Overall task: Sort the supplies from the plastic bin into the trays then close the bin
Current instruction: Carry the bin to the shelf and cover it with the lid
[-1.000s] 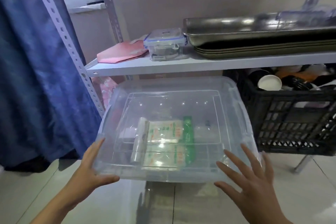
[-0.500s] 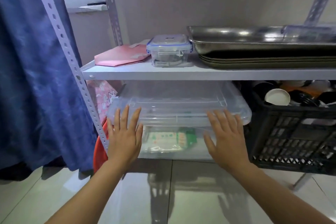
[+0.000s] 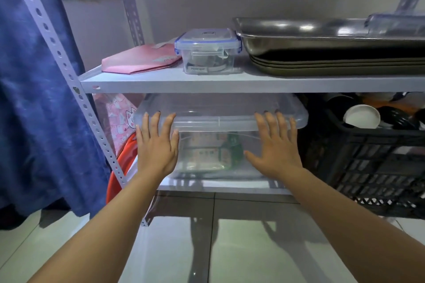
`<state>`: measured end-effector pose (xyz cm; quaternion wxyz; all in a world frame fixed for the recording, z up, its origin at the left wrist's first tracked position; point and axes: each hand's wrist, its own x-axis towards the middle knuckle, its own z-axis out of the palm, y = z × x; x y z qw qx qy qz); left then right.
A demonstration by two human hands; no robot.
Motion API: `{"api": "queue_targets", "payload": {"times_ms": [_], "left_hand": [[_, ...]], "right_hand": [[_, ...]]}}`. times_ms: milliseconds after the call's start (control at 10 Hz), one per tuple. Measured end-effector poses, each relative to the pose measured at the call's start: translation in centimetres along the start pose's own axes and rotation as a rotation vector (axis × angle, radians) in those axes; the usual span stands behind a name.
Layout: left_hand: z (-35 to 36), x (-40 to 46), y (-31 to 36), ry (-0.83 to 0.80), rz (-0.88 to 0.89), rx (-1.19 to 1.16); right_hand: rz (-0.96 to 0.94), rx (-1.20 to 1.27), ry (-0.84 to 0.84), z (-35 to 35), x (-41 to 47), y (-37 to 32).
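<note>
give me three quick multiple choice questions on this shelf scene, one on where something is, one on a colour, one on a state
1. Where does the clear plastic bin with its lid sit?
A. on the lower shelf, under the grey shelf board
B. on the upper shelf, beside the trays
C. inside the black crate

2. What colour are the clips of the small clear lock-lid container?
A. red
B. blue
C. green

3. How do the left hand and right hand meet the bin?
A. both flat and open against its front
B. both closed round a handle
C. neither near it

Answers: 1 A, the bin lies below the grey shelf board; 2 B, blue tabs edge its lid; 3 A, fingers are spread on the bin's front.
</note>
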<state>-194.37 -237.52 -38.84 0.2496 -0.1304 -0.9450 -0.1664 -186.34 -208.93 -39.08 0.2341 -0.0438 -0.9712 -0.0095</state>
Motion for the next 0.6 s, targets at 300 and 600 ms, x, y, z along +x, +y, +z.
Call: {"api": "queue_targets", "payload": {"times_ms": [300, 600], "left_hand": [[0.8, 1.4, -2.2, -0.054, 0.120, 0.017], [-4.7, 1.3, -1.8, -0.438, 0.139, 0.107]], "right_hand": [[0.059, -0.014, 0.106, 1.5, 0.3, -1.1], [0.092, -0.065, -0.390, -4.8, -1.3, -1.8]]}}
